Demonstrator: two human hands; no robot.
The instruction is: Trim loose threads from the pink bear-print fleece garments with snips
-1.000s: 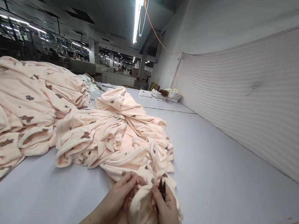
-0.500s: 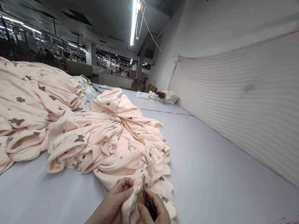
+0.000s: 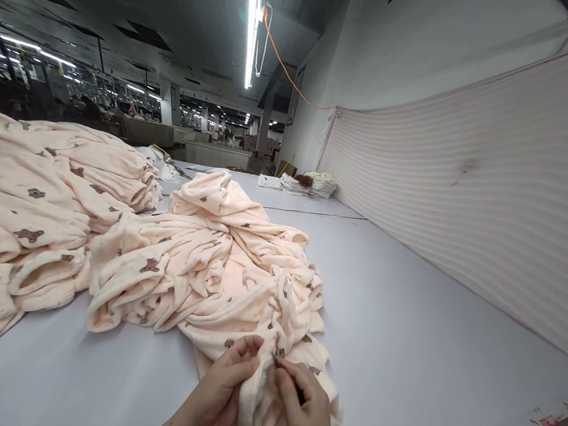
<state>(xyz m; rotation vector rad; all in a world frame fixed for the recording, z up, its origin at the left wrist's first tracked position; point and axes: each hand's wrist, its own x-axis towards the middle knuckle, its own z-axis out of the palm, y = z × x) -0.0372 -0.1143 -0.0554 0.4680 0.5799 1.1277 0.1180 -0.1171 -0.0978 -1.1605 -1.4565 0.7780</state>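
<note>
A pale peach plush garment (image 3: 250, 297) with brown bear prints lies bunched on the table before me. My left hand (image 3: 219, 391) pinches its folded edge between thumb and fingers. Close beside it on the right, my right hand (image 3: 309, 410) is closed around small dark thread snips (image 3: 276, 359). Their tip shows against the fabric at the edge, while most of the body is hidden by my fingers. Whether the blades are apart I cannot tell.
A large heap of similar plush garments (image 3: 39, 199) fills the table's left side. Stacks of white folded pieces (image 3: 294, 184) sit at the far end of the white table (image 3: 404, 318). Striped cloth (image 3: 467, 190) hangs along the right wall.
My right hand has turned over the snips, so less of them shows. The left hand and the held edge have shifted slightly right.
</note>
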